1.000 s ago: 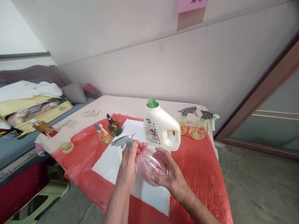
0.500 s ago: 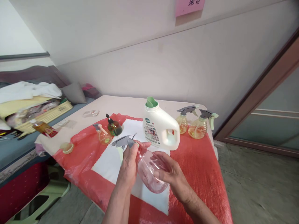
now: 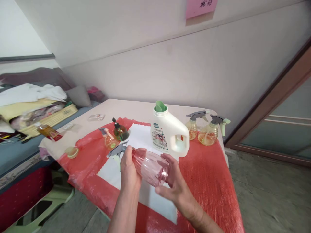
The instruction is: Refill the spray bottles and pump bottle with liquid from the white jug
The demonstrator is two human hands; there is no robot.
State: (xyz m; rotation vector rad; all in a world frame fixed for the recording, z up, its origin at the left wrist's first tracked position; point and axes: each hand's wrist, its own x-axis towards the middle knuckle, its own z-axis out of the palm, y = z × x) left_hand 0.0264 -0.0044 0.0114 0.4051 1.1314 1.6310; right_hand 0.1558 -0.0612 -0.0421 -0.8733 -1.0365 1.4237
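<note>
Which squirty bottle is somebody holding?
The clear pink plastic spray bottle, gripped by the left hand; the clear yellowish pair and small orange one stand on the table.

White plastic jug with side handle (image 3: pixel 170 132), right of centre on desk (image 3: pixel 136 110): printed front label (image 3: pixel 159 137), brand line seemingly ending "Garden", first letters unclear; green oval logo (image 3: pixel 155 125) above, lettering too small. Pink paper note (image 3: pixel 200 9) on pale far wall (image 3: pixel 150 77): dark handwritten characters, unreadable. Amber bottle with red label (image 3: pixel 50 132), left: print illegible.
</note>
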